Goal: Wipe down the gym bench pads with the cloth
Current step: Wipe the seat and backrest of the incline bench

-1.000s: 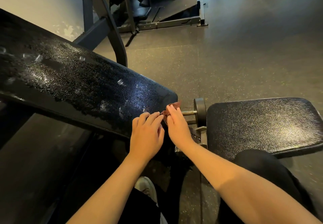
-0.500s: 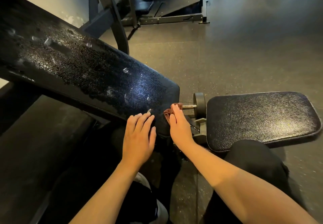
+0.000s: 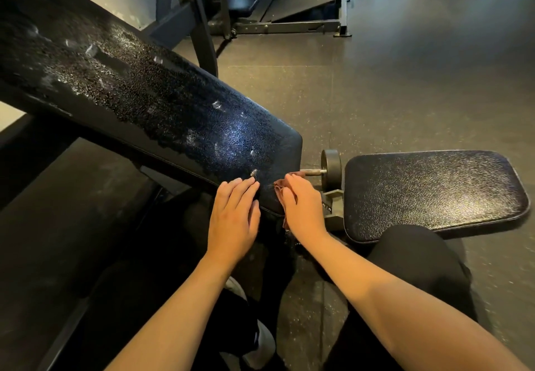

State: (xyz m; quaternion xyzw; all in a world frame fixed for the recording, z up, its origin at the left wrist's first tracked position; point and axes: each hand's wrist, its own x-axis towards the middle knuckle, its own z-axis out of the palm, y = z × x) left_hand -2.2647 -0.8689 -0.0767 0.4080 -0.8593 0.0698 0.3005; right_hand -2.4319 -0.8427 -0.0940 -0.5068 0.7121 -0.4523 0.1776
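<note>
a: well, from the head view, where is the cloth [image 3: 279, 190]?
b: at the lower end corner of the tilted back pad [image 3: 173, 116]; it's reddish-brown, bunched under the right hand [image 3: 301, 208], with an edge showing beside the thumb.
a: and the grip there?
b: not clamped; the fingers lie fairly straight over the cloth and press it to the pad.
a: the left hand [image 3: 234, 217]?
b: flat on the pad's near edge, just beside the right; its grip is loose, fingers straight and together, holding nothing.
a: the pad's surface?
b: black, shiny and speckled, with pale flecks along it.
a: to the right?
b: the seat pad [image 3: 434, 194], level, apart from both hands; a black disc [image 3: 332, 165] on a metal pin sits between the two pads; a knee [image 3: 414, 255] in black covers the seat's near edge.
</note>
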